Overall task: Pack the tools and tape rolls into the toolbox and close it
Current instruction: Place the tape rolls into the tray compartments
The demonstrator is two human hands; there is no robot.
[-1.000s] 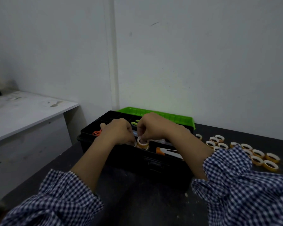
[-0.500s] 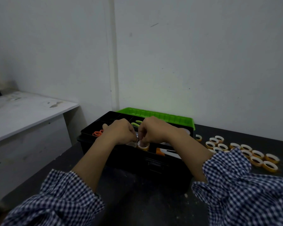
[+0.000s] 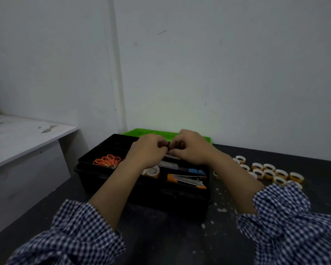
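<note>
The black toolbox (image 3: 141, 190) stands open on the dark table, its green lid (image 3: 134, 131) tipped back against the wall. My left hand (image 3: 147, 152) and my right hand (image 3: 191, 148) hover over the middle of its tray, fingers curled and fingertips meeting. What they pinch, if anything, is hidden. A tape roll (image 3: 151, 172) lies in the tray below my left wrist. Orange scissors (image 3: 107, 160) sit in the left compartment. An orange utility knife (image 3: 185, 180) and a blue tool (image 3: 196, 171) lie in the right one. Several tape rolls (image 3: 268, 171) sit on the table to the right.
A white shelf (image 3: 27, 136) stands lower at the left. The wall rises right behind the toolbox. Pale crumbs (image 3: 221, 209) are scattered on the table by the box's right front corner.
The tape roll that my right hand held over the tray now lies in the tray. Both hands have risen and moved toward the back of the box.
</note>
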